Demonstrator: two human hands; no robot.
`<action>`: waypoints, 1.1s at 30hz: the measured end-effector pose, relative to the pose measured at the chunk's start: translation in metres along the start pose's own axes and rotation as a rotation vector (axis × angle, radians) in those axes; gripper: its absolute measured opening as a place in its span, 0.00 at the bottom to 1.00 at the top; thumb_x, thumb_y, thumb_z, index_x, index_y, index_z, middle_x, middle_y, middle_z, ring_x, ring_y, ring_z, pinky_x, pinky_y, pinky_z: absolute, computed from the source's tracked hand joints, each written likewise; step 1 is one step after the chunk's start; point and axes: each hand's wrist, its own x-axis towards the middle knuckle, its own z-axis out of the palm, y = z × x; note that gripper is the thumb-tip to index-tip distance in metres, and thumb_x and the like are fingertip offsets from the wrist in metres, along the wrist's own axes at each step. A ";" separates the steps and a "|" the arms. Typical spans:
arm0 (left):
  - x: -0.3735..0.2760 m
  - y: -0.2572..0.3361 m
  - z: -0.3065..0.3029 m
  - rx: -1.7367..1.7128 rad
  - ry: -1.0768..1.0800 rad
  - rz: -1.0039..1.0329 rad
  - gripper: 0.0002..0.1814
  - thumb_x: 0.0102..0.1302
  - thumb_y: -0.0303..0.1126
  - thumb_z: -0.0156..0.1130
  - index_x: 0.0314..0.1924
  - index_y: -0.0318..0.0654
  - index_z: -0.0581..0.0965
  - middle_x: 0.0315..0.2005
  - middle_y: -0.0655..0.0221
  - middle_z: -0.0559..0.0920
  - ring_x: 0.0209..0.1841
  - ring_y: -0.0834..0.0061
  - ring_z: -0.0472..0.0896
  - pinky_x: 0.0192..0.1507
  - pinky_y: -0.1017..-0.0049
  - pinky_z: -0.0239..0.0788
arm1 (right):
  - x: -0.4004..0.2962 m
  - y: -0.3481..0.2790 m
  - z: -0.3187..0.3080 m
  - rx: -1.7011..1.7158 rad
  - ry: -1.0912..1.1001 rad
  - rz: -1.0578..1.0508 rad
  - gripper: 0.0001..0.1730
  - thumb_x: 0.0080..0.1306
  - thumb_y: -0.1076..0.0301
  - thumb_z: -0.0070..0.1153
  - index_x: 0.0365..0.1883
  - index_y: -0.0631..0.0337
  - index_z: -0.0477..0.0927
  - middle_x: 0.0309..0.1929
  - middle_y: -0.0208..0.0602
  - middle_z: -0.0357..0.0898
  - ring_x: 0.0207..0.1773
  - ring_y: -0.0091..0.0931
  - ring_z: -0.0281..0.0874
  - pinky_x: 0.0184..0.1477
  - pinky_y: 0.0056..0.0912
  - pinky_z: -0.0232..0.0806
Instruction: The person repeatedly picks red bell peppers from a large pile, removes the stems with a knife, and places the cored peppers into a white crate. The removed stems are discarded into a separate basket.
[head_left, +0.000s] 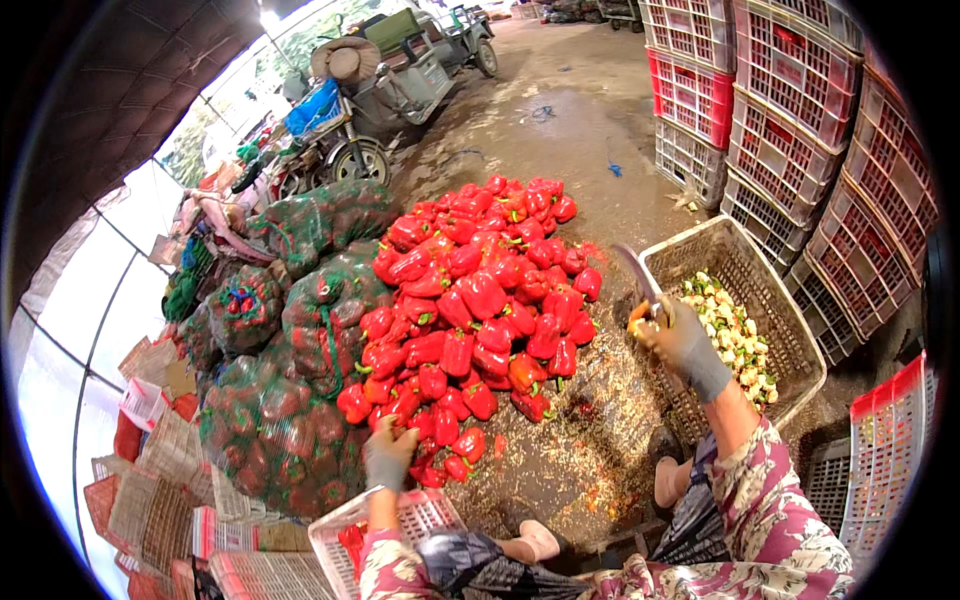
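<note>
My right hand (686, 349), in a grey work glove, grips a knife with a curved blade (636, 268) pointing up and away from me. Something orange-yellow (639, 316) shows at its fingers, too blurred to name. Beneath that forearm stands a plastic crate (799, 330) holding cut pepper cores with green stems (727, 330). My left hand (388, 454), gloved alike, is at the near left edge of a heap of red bell peppers (480, 292). Its fingers are spread and no pepper shows within them. Just below it is a pale crate (431, 510) with a few red pieces inside.
Filled green mesh sacks (289, 431) lie left of the heap. Stacked crates (795, 97) rise at the right, and a red-rimmed crate (889, 450) is near my right side. Seeds litter the wet floor (592, 450). Parked three-wheelers (405, 82) stand behind.
</note>
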 end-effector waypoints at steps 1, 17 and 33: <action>0.019 0.021 0.024 -0.050 -0.065 0.015 0.28 0.57 0.42 0.71 0.54 0.34 0.78 0.37 0.53 0.85 0.40 0.62 0.85 0.44 0.63 0.75 | 0.000 0.001 0.004 -0.015 0.007 0.012 0.06 0.68 0.70 0.60 0.41 0.61 0.78 0.26 0.28 0.78 0.23 0.18 0.72 0.25 0.23 0.66; 0.171 0.087 0.300 0.223 0.114 -0.014 0.58 0.46 0.46 0.79 0.71 0.29 0.57 0.61 0.48 0.68 0.64 0.48 0.69 0.64 0.54 0.66 | 0.028 0.034 0.021 -0.139 -0.008 -0.012 0.12 0.64 0.62 0.66 0.41 0.60 0.83 0.28 0.30 0.77 0.31 0.16 0.71 0.33 0.25 0.67; 0.004 0.158 0.074 -0.637 0.014 0.345 0.50 0.44 0.34 0.84 0.63 0.31 0.62 0.54 0.56 0.74 0.56 0.66 0.76 0.58 0.66 0.71 | -0.009 0.042 0.070 0.119 -0.451 0.002 0.13 0.70 0.63 0.60 0.46 0.61 0.79 0.30 0.24 0.76 0.32 0.16 0.69 0.34 0.24 0.65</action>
